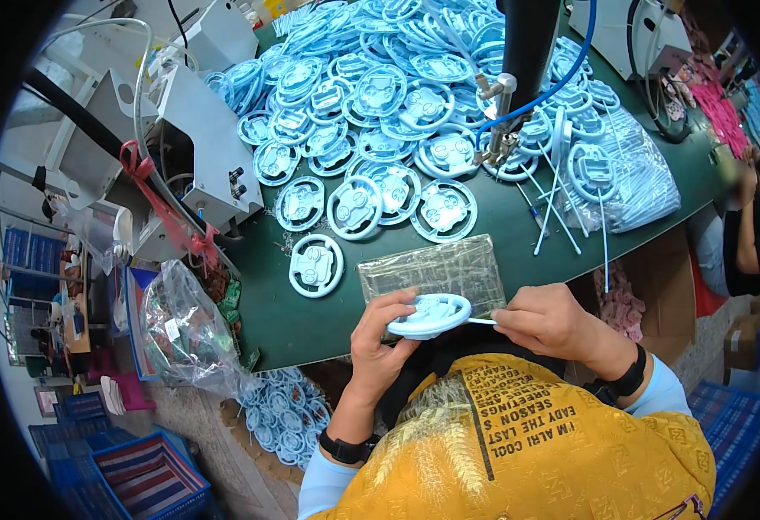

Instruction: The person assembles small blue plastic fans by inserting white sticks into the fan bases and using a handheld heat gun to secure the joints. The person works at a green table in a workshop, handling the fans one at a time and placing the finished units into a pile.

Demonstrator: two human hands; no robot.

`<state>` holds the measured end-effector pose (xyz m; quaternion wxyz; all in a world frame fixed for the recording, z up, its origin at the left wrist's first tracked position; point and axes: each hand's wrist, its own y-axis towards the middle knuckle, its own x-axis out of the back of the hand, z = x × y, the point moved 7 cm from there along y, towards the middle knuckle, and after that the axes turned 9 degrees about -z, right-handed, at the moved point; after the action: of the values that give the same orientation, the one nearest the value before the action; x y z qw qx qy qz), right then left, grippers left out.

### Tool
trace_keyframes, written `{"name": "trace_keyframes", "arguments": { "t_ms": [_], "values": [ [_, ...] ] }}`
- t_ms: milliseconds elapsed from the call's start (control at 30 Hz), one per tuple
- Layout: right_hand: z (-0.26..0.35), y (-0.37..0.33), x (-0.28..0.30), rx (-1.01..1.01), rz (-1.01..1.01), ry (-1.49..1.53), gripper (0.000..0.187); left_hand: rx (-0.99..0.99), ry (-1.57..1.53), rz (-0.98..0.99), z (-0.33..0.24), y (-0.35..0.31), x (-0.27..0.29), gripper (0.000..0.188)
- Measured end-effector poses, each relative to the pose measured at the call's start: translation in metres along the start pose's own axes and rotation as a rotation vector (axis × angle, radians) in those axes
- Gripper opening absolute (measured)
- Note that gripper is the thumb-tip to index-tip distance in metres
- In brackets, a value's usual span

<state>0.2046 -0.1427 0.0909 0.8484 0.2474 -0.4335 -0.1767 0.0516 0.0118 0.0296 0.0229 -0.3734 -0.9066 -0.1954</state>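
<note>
Near the table's front edge, my left hand [378,342] is closed on the left rim of a light-blue toy steering wheel [432,314], which is tilted so that it shows nearly edge-on. My right hand [549,321] pinches a thin pale plastic stick [481,321]. The stick's far end meets the wheel's right rim; whether it sits inside the rim I cannot tell. Just beyond my hands lies a flat block wrapped in clear tape [432,273]. A loose toy steering wheel [316,265] rests to the left of the block.
A big heap of toy steering wheels [380,91] covers the far green table [285,325]. A dark machine column [532,52] with a blue hose stands over it. Bagged sticks [636,169] lie at right, a grey machine box [207,139] at left. More wheels [285,416] sit below the table.
</note>
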Motion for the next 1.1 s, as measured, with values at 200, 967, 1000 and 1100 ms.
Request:
{"name": "trace_keyframes", "arguments": {
  "t_ms": [200, 967, 1000, 1100],
  "values": [
    [-0.009, 0.002, -0.006, -0.068, 0.032, -0.047, 0.024, -0.112, 0.139, -0.027, -0.011, 0.002, 0.001, 0.04],
    [-0.103, 0.126, 0.074, -0.294, -0.673, 0.397, 0.049, -0.104, 0.633, -0.102, 0.011, 0.014, 0.005, 0.052],
    [-0.107, 0.131, 0.07, -0.317, -0.638, 0.462, 0.048, -0.113, 0.656, -0.105, 0.009, 0.011, 0.005, 0.053],
    [-0.113, 0.14, 0.064, -0.384, -0.538, 0.595, 0.046, -0.117, 0.665, -0.067, 0.003, 0.001, 0.007, 0.051]
  ]
}}
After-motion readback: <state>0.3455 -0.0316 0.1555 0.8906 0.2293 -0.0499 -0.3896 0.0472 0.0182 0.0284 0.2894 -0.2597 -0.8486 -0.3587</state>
